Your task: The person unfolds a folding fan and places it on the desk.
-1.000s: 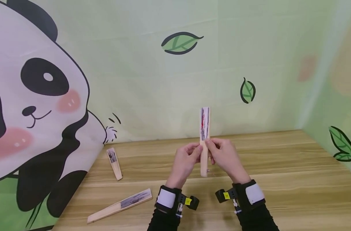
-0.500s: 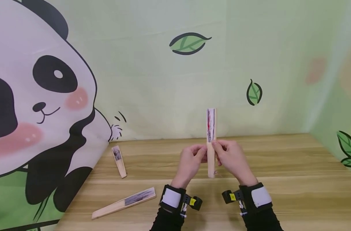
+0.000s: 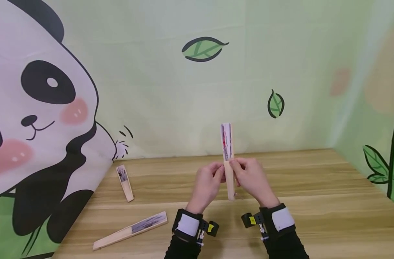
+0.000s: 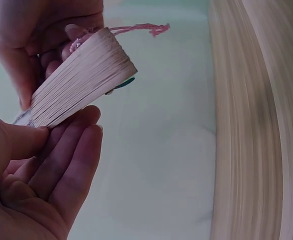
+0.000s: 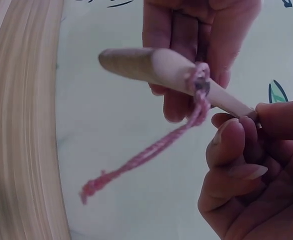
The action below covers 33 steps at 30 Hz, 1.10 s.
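Both hands hold a closed folding fan (image 3: 228, 162) upright above the wooden table (image 3: 313, 194), its printed paper end (image 3: 226, 142) on top. My left hand (image 3: 217, 174) pinches the wooden ribs from the left, thumb against the stacked slats (image 4: 81, 82). My right hand (image 3: 237, 169) pinches the opposite side, fingers (image 5: 236, 145) curled by the guard stick. The rounded pivot end (image 5: 156, 67) points down, and a pink cord (image 5: 146, 155) hangs loose from its rivet.
Two more closed fans lie on the table to the left: a short one (image 3: 125, 182) near the panda backdrop (image 3: 38, 108) and a longer one (image 3: 130, 230) near the front edge. A green wall closes the back and the right side.
The hands keep the same hold on the upright fan. Only the head view has swung a little, first right and then back left.
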Each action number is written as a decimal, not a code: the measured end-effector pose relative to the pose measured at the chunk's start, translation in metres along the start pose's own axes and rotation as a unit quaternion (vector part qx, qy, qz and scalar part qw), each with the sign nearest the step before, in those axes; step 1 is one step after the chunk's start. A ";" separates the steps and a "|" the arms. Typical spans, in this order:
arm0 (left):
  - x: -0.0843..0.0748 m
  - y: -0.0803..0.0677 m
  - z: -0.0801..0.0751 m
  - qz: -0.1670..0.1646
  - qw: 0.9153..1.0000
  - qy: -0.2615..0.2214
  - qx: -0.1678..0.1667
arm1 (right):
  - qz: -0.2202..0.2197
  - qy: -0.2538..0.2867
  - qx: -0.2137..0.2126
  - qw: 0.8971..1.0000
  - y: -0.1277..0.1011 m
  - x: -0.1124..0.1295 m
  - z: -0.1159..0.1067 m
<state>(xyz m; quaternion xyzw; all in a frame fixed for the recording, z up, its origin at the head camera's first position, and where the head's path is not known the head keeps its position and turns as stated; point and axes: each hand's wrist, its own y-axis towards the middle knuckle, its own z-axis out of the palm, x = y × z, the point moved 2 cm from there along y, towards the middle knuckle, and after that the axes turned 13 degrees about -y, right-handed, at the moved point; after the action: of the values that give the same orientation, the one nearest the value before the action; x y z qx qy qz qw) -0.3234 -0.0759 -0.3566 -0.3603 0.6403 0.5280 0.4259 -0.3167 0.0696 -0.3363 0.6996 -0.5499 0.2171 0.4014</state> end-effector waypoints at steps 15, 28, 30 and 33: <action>-0.003 0.000 0.002 0.041 0.997 0.055 -0.026 | 0.011 -0.049 -0.042 0.998 0.000 0.001 0.000; -0.004 -0.001 -0.001 0.017 0.999 0.017 -0.021 | 0.029 -0.050 -0.060 0.997 -0.001 0.001 0.003; -0.004 0.000 0.000 0.015 1.000 0.012 -0.019 | 0.035 -0.047 -0.063 0.996 -0.002 0.000 0.000; -0.004 0.000 -0.001 0.005 1.000 0.003 -0.018 | 0.044 -0.044 -0.064 0.996 -0.002 0.000 -0.002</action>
<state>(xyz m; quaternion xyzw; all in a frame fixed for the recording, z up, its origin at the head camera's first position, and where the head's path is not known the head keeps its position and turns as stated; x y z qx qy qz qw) -0.3223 -0.0772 -0.3532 -0.3662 0.6338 0.5405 0.4148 -0.3141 0.0713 -0.3358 0.6568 -0.6099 0.1676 0.4104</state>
